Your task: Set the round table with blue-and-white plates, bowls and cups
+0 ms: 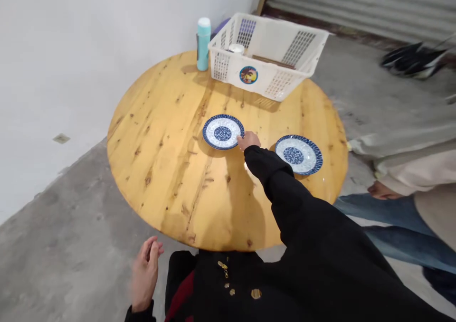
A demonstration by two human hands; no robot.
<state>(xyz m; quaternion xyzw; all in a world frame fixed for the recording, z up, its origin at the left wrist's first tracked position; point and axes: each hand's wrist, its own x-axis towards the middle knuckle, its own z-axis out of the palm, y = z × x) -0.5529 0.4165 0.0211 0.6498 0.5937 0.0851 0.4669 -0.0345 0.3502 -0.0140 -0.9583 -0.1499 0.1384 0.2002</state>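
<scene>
My right hand (249, 141) reaches over the table and grips the right rim of a blue-and-white patterned plate (223, 132) between thumb and fingers. The plate looks just above the wood or resting on it; I cannot tell which. A second plate (298, 155) with the same pattern lies to the right, beyond my black sleeve, which covers a little of its near edge. Low on the left, off the table's edge, my left hand (145, 273) hangs with loosely bent fingers and nothing in it.
The round wooden table (160, 170) stands by a white wall. At its back are a white plastic basket (263, 77), holding a white item (236, 49) and brown sticks (273, 61), and a turquoise bottle (203, 46). Another person's hand (382, 190) is at the right.
</scene>
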